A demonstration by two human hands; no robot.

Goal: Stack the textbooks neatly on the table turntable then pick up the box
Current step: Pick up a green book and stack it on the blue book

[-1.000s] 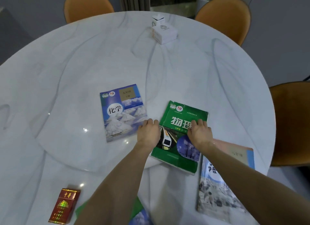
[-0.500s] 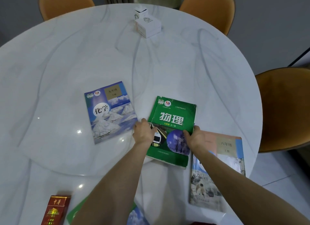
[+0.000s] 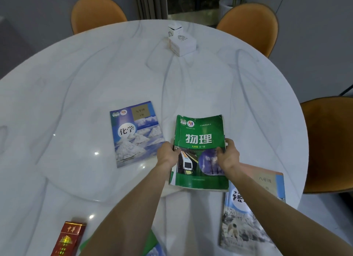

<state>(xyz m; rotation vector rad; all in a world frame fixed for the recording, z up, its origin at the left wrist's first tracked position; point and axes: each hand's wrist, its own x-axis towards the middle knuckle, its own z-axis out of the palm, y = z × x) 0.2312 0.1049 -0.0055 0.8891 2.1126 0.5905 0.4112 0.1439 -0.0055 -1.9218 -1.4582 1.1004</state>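
Note:
A green physics textbook [image 3: 200, 135] is held by both sides just above the marble table. My left hand [image 3: 168, 154] grips its left edge and my right hand [image 3: 228, 155] grips its right edge. A blue chemistry textbook [image 3: 133, 133] lies flat on the turntable [image 3: 76, 170] to the left. A pale language textbook [image 3: 254, 213] lies near the table's right front edge, partly under my right forearm. Another green-and-blue book [image 3: 154, 246] peeks out under my left arm. A red box [image 3: 68, 238] lies at the front left.
Two white boxes [image 3: 182, 42] stand at the far side of the round marble table [image 3: 238, 87]. Orange chairs [image 3: 250, 26] ring the table at the back and on the right.
Both hands have closed on the green textbook's side edges and lifted it, squaring it up from its tilted position. The camera view has shifted slightly.

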